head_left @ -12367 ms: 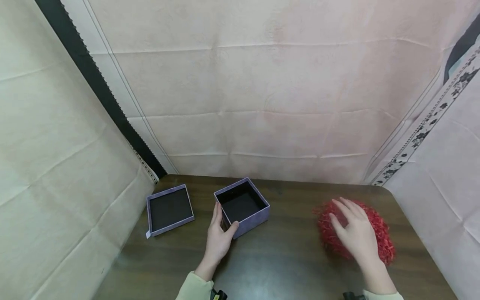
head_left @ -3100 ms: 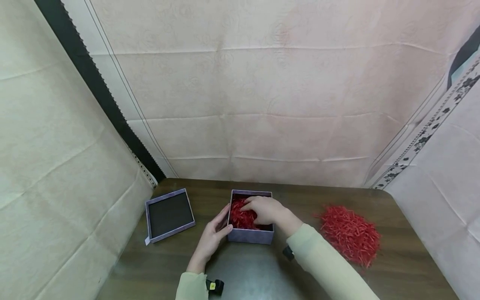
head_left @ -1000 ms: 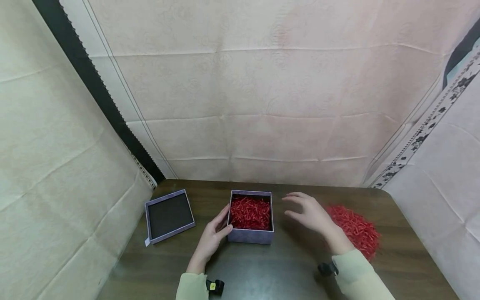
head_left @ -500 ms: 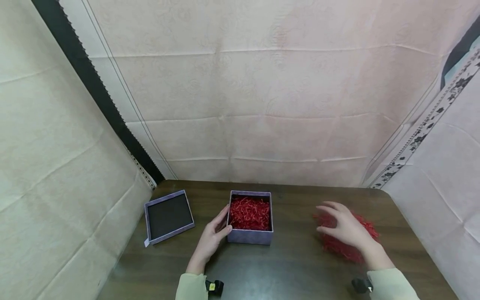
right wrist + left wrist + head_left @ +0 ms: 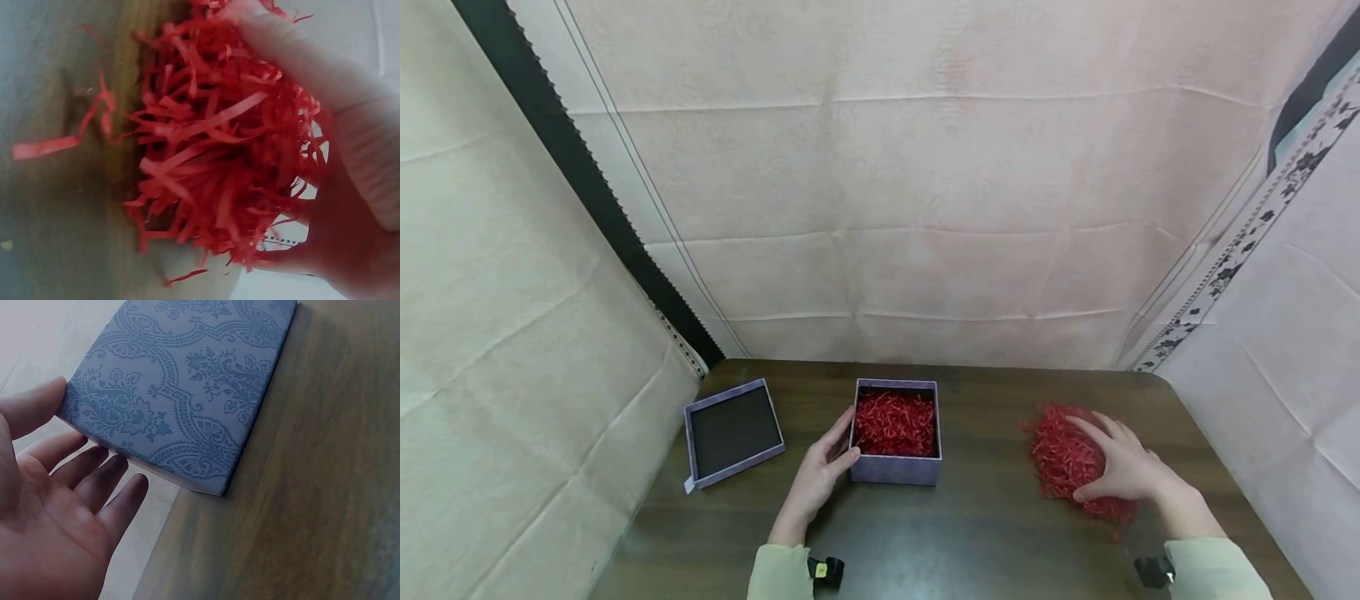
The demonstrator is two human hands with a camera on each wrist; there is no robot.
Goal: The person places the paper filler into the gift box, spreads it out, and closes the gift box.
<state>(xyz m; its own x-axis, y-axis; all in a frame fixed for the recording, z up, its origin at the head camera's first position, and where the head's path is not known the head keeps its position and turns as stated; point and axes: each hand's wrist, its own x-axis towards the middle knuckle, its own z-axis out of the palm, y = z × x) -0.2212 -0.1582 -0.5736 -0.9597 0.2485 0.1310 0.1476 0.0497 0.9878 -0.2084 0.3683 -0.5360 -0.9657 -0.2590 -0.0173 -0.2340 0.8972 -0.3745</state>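
Observation:
A purple box (image 5: pixel 895 471) stands without its lid on the table, with red shredded paper (image 5: pixel 895 425) inside. My left hand (image 5: pixel 816 477) rests against the box's near-left corner. In the left wrist view, its thumb touches the edge of the patterned wall (image 5: pixel 181 381), and its fairly straight fingers lie along the adjoining side. To the right, my right hand (image 5: pixel 1127 467) grips into a loose heap of red shredded paper (image 5: pixel 1063 454). Its thumb and fingers curve round opposite sides of a clump (image 5: pixel 212 144) in the right wrist view; some fingertips are hidden by the shreds.
The purple-edged lid (image 5: pixel 733 433) lies left of the box, its dark inside facing up and a small pale tab at one corner. Dark wooden tabletop (image 5: pixel 970 533) runs between the box and the heap. Pale cloth (image 5: pixel 925 192) hangs behind the table and on both sides.
My right hand has gone from inside the box back to the heap and now grips shreds there. The box, empty at first, has filled with shredded paper. My left hand stays at the box.

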